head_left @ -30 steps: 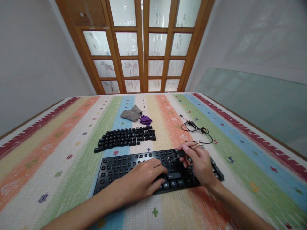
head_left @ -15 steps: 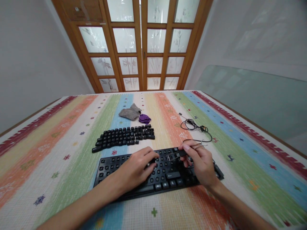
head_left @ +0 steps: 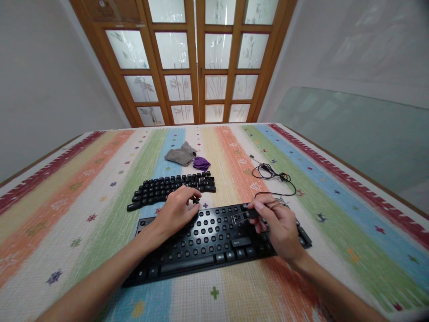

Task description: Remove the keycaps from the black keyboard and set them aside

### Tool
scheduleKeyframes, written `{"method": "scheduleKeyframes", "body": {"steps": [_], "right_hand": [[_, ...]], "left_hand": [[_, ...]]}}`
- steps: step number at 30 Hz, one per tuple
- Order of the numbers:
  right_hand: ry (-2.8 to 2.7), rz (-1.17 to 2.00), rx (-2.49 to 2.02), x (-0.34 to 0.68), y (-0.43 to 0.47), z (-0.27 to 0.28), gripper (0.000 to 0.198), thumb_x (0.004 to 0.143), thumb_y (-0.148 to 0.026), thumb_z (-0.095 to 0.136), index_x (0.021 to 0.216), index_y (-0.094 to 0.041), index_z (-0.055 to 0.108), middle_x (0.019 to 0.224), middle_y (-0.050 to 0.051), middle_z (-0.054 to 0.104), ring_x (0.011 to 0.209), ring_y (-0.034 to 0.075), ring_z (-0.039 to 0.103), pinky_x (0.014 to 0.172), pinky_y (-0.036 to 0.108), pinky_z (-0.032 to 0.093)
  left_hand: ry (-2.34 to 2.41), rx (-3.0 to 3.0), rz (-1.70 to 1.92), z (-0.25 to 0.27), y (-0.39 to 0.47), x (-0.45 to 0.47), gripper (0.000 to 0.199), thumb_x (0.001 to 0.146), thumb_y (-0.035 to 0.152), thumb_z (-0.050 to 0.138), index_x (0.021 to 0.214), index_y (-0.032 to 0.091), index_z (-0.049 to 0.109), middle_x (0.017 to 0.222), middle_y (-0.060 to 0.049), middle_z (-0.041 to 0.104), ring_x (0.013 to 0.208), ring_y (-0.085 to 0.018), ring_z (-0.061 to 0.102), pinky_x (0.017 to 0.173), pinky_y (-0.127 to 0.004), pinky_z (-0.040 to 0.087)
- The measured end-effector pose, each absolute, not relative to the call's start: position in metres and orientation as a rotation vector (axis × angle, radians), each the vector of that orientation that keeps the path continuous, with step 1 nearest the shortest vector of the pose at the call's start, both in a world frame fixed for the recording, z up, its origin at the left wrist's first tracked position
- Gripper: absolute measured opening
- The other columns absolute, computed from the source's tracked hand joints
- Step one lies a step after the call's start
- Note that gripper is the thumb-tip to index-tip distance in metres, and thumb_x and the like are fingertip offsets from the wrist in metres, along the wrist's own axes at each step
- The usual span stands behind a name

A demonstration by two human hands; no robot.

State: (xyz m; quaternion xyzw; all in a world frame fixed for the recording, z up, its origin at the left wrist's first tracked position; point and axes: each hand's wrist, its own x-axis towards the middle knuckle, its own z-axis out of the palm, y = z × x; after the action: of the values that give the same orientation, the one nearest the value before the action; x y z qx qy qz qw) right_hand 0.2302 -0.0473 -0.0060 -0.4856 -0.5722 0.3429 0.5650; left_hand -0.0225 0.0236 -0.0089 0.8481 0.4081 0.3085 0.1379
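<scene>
The left hand (head_left: 177, 208) has travelled from over the keyboard (head_left: 201, 241) to its far edge, close to the loose keycaps (head_left: 159, 188), while the right hand (head_left: 283, 226) keeps about the same spot. The left thumb and fingers pinch a small black keycap (head_left: 196, 201); the right grips a wire-ended puller (head_left: 253, 214), its loops out over the keys. The keyboard is glossy black, its middle stripped to rows of little sockets, though the long space bar (head_left: 187, 264) and some bottom-row keys remain (one wide key sits alone, left of the right wrist). Its far edge passes just under the left hand; striped cloth (head_left: 80, 214) spreads broadly leftward of that hand and rightward of the other. The keyboard lies below and between both hands, the loose caps just beyond the left, a coiled cable (head_left: 266, 171) beyond the right.
</scene>
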Motion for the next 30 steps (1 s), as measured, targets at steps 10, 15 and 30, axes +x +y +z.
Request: {"method": "scheduleKeyframes", "body": {"steps": [10,15,30], "right_hand": [[-1.349,0.812,-1.162,0.229,-0.048,-0.004,0.027,0.093,-0.040,0.057,0.080,-0.018,0.065,0.060,-0.001,0.059,0.041,0.011,0.054,0.040,0.022,0.040],[-1.364,0.791,-1.162,0.229,-0.049,-0.004,0.028,0.092,-0.040,0.057,0.077,-0.017,0.066,0.060,-0.001,0.059,0.041,0.010,0.053,0.040,0.022,0.040],[-1.378,0.793,-1.167,0.227,-0.048,-0.004,0.032,0.092,-0.041,0.057,0.073,-0.017,0.067,0.060,0.000,0.060,0.040,0.009,0.051,0.039,0.022,0.040]], "left_hand": [[1.201,2.397,0.848,-0.013,0.026,-0.021,0.007,0.087,0.023,0.067,0.088,0.015,0.066,0.080,-0.003,0.066,0.070,-0.015,0.061,0.067,-0.030,0.050],[1.158,2.399,0.920,-0.016,0.027,-0.021,0.010,0.089,0.025,0.066,0.086,0.016,0.069,0.088,-0.004,0.067,0.072,-0.015,0.064,0.071,-0.031,0.054],[1.158,2.441,0.839,-0.025,0.032,-0.023,0.016,0.087,0.013,0.061,0.100,0.016,0.070,0.093,-0.006,0.071,0.080,-0.018,0.065,0.079,-0.036,0.055]]}}
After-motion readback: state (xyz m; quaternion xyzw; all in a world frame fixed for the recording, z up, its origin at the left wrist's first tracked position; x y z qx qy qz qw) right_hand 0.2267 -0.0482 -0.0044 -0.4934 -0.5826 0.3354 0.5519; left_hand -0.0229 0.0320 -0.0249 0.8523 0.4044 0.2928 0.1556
